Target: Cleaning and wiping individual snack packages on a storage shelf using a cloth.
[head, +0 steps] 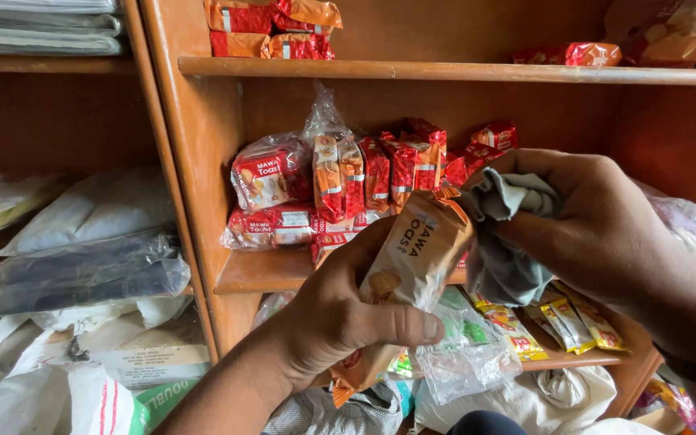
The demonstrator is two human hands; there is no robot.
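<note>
My left hand (340, 310) grips a tan and orange snack packet (408, 258) around its middle, tilted with its top end up to the right. My right hand (598, 217) holds a crumpled grey cloth (505, 234) pressed against the packet's upper end. Both hands are in front of a wooden shelf (259, 274) that carries red and orange snack packets (348, 181), some inside a clear plastic bag.
An upper shelf (445, 71) bears more orange packets (271, 28). A lower shelf holds yellow sachets (557, 322) and clear plastic wrappers (465, 362). To the left lie plastic-wrapped bundles (82, 270) and white sacks (58, 395). A wooden upright (175, 177) divides the two bays.
</note>
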